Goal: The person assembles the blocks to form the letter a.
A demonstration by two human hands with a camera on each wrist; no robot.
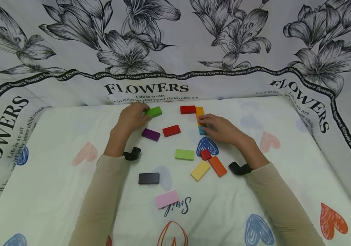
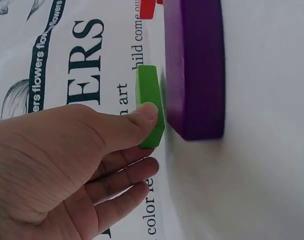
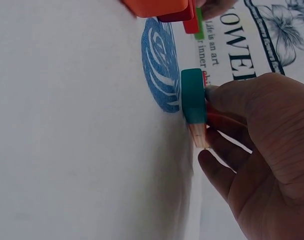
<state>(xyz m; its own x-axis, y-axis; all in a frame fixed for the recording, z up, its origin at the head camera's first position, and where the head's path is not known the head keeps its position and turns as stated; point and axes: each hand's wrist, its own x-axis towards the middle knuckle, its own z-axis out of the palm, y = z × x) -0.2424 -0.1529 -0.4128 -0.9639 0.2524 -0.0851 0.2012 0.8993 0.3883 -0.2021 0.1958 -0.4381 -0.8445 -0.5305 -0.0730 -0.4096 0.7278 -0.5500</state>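
My left hand (image 1: pixel 132 118) pinches a green block (image 1: pixel 154 111) between thumb and fingers at the far side of the cloth. In the left wrist view the thumb lies on the face of that block (image 2: pixel 150 95). Nearby are a purple block (image 1: pixel 151 134) and a red block (image 1: pixel 171 131). My right hand (image 1: pixel 220 128) grips at a blue block (image 1: pixel 202 130), its thumb against it and a fingertip on the orange-yellow block (image 1: pixel 199 111) beside it. The right wrist view shows the blue block (image 3: pixel 193 95) close up, with the fingers partly hidden behind. Another red block (image 1: pixel 187 109) adjoins the orange-yellow one.
Nearer me lie a light green block (image 1: pixel 184 154), a small red block (image 1: pixel 205 154), a yellow block (image 1: pixel 200 171), an orange block (image 1: pixel 218 166), a black block (image 1: pixel 149 178) and a pink block (image 1: pixel 167 199). A flower-printed cloth (image 1: pixel 194 51) hangs behind.
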